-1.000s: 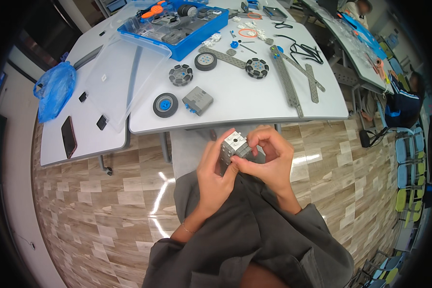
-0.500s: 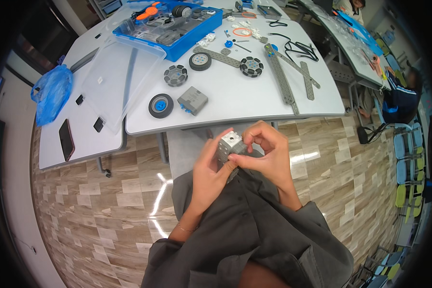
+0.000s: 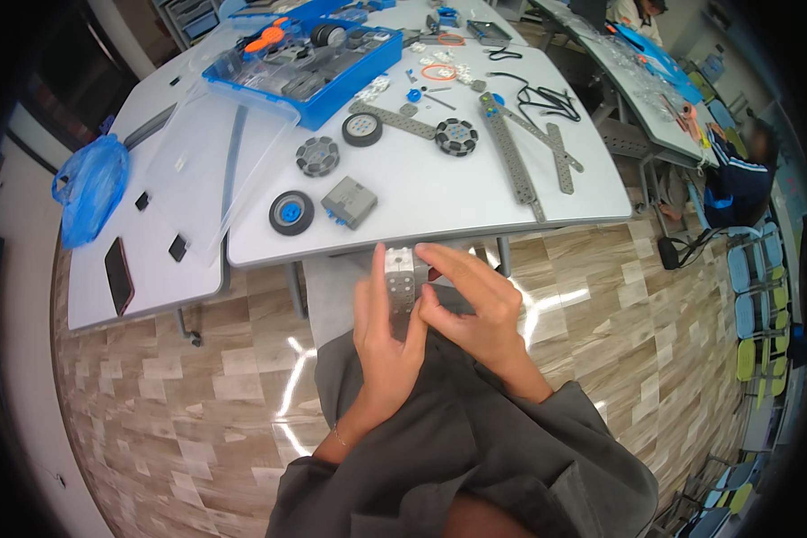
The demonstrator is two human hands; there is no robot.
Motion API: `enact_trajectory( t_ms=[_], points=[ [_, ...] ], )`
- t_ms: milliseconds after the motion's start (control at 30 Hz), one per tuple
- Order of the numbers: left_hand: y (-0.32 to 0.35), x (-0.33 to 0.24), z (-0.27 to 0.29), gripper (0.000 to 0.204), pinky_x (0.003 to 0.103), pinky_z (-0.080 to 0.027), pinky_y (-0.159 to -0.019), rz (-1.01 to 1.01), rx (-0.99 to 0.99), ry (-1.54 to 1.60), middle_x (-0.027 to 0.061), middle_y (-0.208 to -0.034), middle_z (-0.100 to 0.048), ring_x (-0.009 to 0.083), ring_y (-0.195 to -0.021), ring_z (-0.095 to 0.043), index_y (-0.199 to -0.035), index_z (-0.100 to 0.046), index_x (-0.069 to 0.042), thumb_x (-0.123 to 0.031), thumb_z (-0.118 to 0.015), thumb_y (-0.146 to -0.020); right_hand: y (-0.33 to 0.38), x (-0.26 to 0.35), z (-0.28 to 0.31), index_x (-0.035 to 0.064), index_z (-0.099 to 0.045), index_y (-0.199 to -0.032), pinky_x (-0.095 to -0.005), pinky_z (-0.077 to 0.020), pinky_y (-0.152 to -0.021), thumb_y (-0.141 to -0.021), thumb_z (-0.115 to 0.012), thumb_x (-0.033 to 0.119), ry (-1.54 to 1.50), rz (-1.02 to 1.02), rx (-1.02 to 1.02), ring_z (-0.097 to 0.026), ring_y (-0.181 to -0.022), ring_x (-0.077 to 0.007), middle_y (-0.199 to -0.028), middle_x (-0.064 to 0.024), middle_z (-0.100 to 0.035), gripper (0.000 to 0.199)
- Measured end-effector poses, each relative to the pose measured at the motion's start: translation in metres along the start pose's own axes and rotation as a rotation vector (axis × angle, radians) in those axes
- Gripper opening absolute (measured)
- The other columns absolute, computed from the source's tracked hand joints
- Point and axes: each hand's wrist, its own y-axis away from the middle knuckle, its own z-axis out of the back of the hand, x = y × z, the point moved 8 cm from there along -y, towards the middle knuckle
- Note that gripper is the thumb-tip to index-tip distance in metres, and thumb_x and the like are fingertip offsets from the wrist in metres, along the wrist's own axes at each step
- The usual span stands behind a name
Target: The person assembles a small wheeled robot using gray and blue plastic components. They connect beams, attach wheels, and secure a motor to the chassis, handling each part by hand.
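Observation:
Between my two hands, just off the table's front edge, is a small grey plastic block with a white top and rows of holes (image 3: pixel 402 285). My left hand (image 3: pixel 386 345) holds it from the left, its index finger straight along the side and the thumb at the lower part. From the right, my right hand (image 3: pixel 480 314) grips the same block, index fingertip at the top and thumb lower down. On the table ahead lie a grey box-shaped motor (image 3: pixel 350 203) and a wheel with a blue hub (image 3: pixel 291 212).
The white table (image 3: pixel 421 211) bears omni wheels (image 3: pixel 456 136), another tyre (image 3: pixel 362 129), grey perforated beams (image 3: pixel 509 152) and black cables (image 3: pixel 547 100). A blue parts box (image 3: pixel 354 85) stands behind a clear lid (image 3: pixel 208 161). At left are a phone (image 3: pixel 119 276) and a blue bag (image 3: pixel 94 190).
Both hands have moved slightly left with the block, which is turned so its side with holes faces me. My left index finger has straightened. The view has shifted a little.

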Motion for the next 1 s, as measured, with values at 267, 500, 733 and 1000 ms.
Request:
enact_trajectory(
  t_ms=[267,500,733,1000],
  points=[
    [0.005,-0.009,0.005,0.068,0.03,-0.048,-0.076,-0.15,-0.068,-0.103,0.0116,-0.105,-0.05,0.0196,-0.089,-0.055,-0.151,-0.037,0.003,0.004,-0.065,-0.088,0.003,0.001,0.004,-0.001,-0.068,-0.114,-0.0318,-0.0576,-0.077,-0.073,-0.072,-0.005,-0.156,-0.05,-0.05,-0.071,-0.091,-0.0249,-0.108,-0.0153,-0.072,0.041],
    [0.01,-0.021,0.007,0.066,0.035,-0.047,-0.082,-0.28,-0.055,-0.204,0.015,-0.11,-0.051,0.0254,-0.095,-0.054,-0.146,-0.039,0.009,0.008,-0.067,-0.086,0.002,-0.004,0.007,-0.0026,-0.069,-0.112,-0.0289,-0.0578,-0.08,-0.071,-0.07,-0.008,-0.303,-0.109,0.0,-0.07,-0.094,-0.0222,-0.107,-0.0156,-0.072,0.041],
    [0.014,-0.028,0.0,0.067,0.038,-0.047,-0.084,-0.416,-0.09,-0.296,0.0171,-0.111,-0.05,0.0279,-0.096,-0.054,-0.144,-0.039,0.012,0.009,-0.068,-0.084,0.006,-0.003,0.007,0.0004,-0.068,-0.111,-0.0284,-0.0555,-0.073,-0.071,-0.068,-0.008,-0.299,-0.101,-0.125,-0.068,-0.08,-0.0194,-0.099,-0.012,-0.07,0.041],
    [0.006,0.02,-0.006,0.069,0.038,-0.049,-0.09,-0.147,-0.097,-0.06,0.0187,-0.117,-0.047,0.0267,-0.104,-0.055,-0.15,-0.03,0.006,0.006,-0.063,-0.09,0.009,-0.025,-0.022,-0.0005,-0.068,-0.114,-0.031,-0.0566,-0.075,-0.07,-0.07,-0.006,-0.249,-0.12,-0.058,-0.071,-0.085,-0.0231,-0.103,-0.0148,-0.071,0.044]
  ],
)
